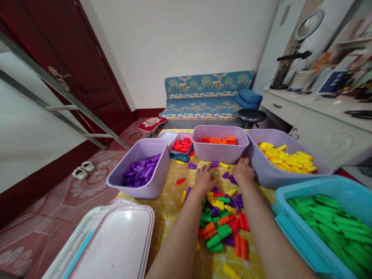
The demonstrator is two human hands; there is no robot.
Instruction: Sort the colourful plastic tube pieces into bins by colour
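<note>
Mixed plastic pieces in several colours (216,203) lie in a loose pile on the yellow tablecloth (165,209). Over the pile's far left part is my left hand (205,178), its fingers spread above a few pieces. My right hand (243,169) reaches down beside the orange bin's near right corner, fingers bent; what lies under them is hidden. Purple pieces (231,179) lie just left of it. Around the pile stand bins of purple (141,170), red (183,145), orange (219,140), yellow (286,157) and green pieces (334,221).
White lids (116,240) are stacked at the near left. Behind the table are a blue patterned sofa (203,100), a black round stool (250,115) and a small red stool (151,123). A metal ladder (61,89) leans at the left, and a white cabinet (328,128) stands right.
</note>
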